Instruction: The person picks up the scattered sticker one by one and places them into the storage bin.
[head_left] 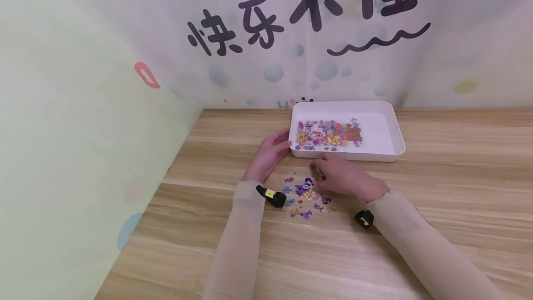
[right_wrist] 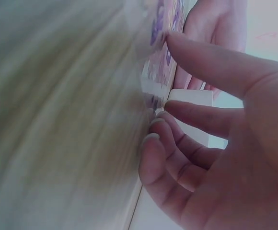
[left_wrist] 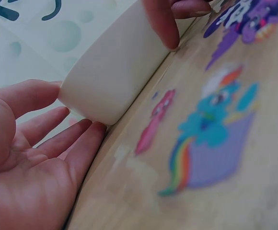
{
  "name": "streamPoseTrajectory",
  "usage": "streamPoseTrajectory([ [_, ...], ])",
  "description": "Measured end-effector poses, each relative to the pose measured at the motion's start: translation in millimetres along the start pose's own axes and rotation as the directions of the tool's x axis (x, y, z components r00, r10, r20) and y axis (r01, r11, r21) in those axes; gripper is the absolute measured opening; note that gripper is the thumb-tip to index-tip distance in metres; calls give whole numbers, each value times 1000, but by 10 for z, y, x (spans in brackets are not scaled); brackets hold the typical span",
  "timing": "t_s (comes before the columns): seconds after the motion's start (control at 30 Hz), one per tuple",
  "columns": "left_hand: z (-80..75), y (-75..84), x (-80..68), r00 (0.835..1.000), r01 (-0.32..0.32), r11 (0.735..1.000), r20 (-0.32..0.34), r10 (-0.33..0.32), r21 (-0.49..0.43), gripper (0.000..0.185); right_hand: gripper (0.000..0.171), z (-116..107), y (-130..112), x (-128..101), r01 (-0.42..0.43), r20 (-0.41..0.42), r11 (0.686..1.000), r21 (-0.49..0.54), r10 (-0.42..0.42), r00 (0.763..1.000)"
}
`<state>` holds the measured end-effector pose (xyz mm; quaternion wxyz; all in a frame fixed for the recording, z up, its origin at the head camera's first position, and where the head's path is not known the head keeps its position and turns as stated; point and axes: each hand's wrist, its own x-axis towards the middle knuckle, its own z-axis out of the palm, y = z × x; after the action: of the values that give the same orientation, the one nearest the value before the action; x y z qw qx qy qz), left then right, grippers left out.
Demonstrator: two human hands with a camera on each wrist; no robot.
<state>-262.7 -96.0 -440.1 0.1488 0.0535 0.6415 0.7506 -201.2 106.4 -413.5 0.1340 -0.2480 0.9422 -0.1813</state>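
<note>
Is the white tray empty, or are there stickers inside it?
Not empty. The white tray holds many colourful stickers in its left half; its right half is bare.

Head view looks forward and down from above the wooden table (head_left: 437, 207), taking in both forearms, the white tray (head_left: 395, 133) and the back wall. Left wrist view sits low at table level, very near the tray's corner (left_wrist: 105, 81). Right wrist view, equally close and blurred, shares that corner (right_wrist: 191, 98).
</note>
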Motion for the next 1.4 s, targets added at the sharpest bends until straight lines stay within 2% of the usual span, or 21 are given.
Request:
streamPoseTrajectory([
  [0.13,4,21,-11,1000,-2,1000,17,2,0,49,55,-14,0,-15,2,4,1000,12,-2,1000],
  [0.43,-5,-62,39,999,-17,1000,-35,17,-5,48,50,-22,7,-15,8,17,1000,29,-8,1000],
  [0.63,-8,-71,52,999,-24,1000,-36,24,-9,48,48,-14,7,-15,23,20,999,47,-24,1000],
  [1.07,-8,-68,46,999,-24,1000,-33,23,-5,48,45,-27,18,-13,38,17,999,7,-38,999],
  [1.4,-12,-73,45,999,-32,999,-28,32,-6,47,37,-14,59,23,-4,46,990,142,-3,999],
])
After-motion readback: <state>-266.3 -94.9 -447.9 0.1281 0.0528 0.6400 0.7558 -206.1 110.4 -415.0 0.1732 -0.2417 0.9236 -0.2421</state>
